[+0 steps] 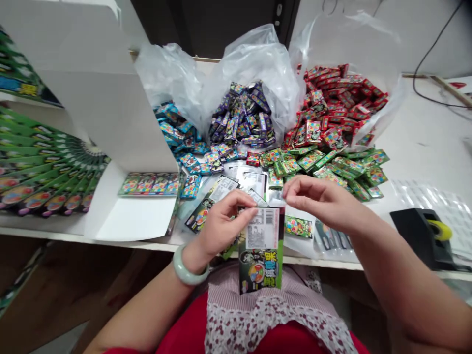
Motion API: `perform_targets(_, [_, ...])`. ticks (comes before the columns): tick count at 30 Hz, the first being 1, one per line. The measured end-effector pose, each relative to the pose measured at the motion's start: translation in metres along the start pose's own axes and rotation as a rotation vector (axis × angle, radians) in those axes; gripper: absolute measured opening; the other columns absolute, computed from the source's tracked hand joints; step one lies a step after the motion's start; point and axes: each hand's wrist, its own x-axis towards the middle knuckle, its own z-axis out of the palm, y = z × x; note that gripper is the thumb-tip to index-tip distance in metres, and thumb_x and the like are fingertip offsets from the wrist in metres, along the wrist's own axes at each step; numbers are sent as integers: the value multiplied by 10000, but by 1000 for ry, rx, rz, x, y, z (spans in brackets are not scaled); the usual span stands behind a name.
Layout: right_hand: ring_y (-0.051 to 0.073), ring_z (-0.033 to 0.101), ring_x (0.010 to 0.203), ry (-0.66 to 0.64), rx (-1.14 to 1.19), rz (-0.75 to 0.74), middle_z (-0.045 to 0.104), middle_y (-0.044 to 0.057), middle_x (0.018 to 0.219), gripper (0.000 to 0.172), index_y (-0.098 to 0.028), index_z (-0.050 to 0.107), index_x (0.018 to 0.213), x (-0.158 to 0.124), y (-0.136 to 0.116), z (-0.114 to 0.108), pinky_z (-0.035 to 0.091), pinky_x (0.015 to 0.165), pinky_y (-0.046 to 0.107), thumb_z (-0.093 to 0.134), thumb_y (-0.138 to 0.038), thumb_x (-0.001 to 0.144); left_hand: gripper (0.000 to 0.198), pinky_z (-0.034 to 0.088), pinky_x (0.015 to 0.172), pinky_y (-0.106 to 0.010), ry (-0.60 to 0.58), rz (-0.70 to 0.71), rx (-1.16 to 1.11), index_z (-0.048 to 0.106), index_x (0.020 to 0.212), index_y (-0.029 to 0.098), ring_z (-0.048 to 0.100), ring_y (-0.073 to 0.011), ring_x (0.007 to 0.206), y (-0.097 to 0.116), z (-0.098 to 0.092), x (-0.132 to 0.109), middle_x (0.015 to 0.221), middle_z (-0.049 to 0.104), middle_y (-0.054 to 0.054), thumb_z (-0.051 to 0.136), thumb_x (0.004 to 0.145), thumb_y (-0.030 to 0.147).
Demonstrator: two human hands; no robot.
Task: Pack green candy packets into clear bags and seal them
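Observation:
Pinched at its top edge between thumb and fingers, a flat black-and-green printed candy packet (pixel 261 250) hangs from my left hand (pixel 224 216) over the table's front edge. A white barcode label shows on its upper half. My right hand (pixel 317 199) is just above the packet's top right corner, thumb and fingertips pressed together; what they hold, if anything, is too small to tell. Behind the hands lie more printed packets (pixel 201 214) and loose green candy boxes (pixel 311 160). Under my right wrist, a green-and-black box (pixel 298 227) lies on the table.
Clear plastic bags spill blue boxes (pixel 173 123), purple boxes (pixel 239 115) and red boxes (pixel 332 98) across the back. An open white carton (pixel 136 216) holds a row of boxes at left, beside fanned green cards (pixel 47 167). A black tape dispenser (pixel 420 236) stands at right.

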Motion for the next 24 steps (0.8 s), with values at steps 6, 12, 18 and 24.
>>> perform_targets(6, [139,522,608,-202,-127,39,606,5,664,221,-220,607,689,30,-22,23,429,559,280,625,-401,814,22,485,745,-312,-16,13,-27,600,857,200,581,-153,842,2,-2,-3,852,609,-31,587,875,197])
perform_targets(12, [109,464,525,-202,-105,96,551,-13,580,249,-212,593,660,33,-10,28,353,446,240,625,-404,817,89,479,748,-323,-9,-4,-39,592,856,204,572,-165,851,-4,-3,-4,850,607,-30,614,877,287])
perform_targets(18, [117,491,515,-194,-84,122,578,-6,580,205,-217,612,652,40,-3,27,381,443,243,646,-364,791,116,457,693,-296,49,3,12,577,824,199,556,-141,764,-7,-1,-3,795,582,-6,683,836,245])
perform_targets(24, [113,544,541,-356,306,422,604,-15,602,87,-201,613,671,53,7,35,459,494,230,637,-216,753,115,488,736,-294,-30,115,187,557,954,205,585,-153,819,-1,-6,-1,873,596,-23,626,862,209])
